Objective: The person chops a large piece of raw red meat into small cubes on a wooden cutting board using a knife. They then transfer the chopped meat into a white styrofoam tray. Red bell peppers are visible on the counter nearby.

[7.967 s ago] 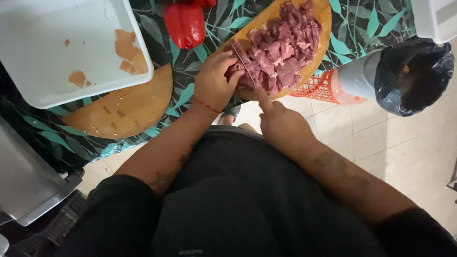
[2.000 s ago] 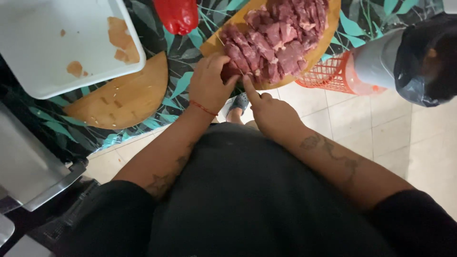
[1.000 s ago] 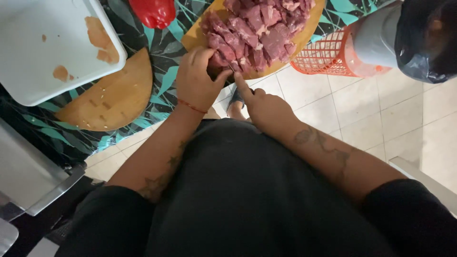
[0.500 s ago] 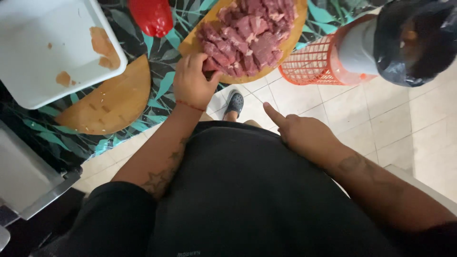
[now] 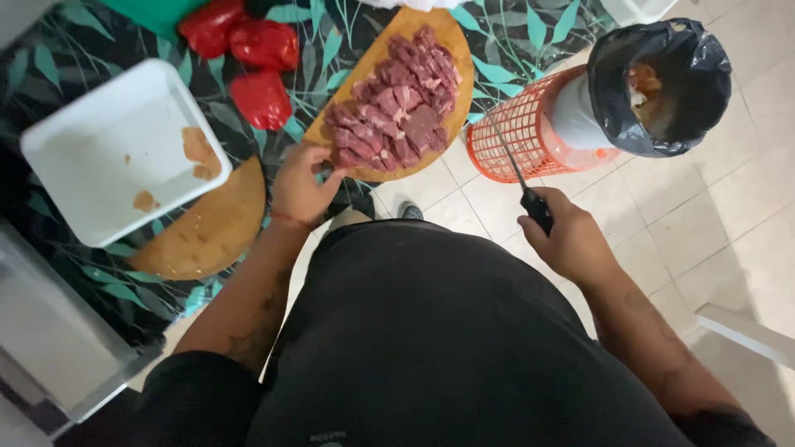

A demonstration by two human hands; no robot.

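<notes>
Meat-dicing pause: the left hand, fingers curled, touches the cubed meat on the board, upper centre, while the right hand, centre right, grips the knife off the counter; cutting likely needs the blade back over the board.

Lighting even and moderately bright, apparently from overhead; shadows soft and faint. Mild glare on the white tray and pale floor tiles. Focus soft overall, fine detail smeared. Knife blade thin and faint. Wide-angle stretching at the edges.
</notes>
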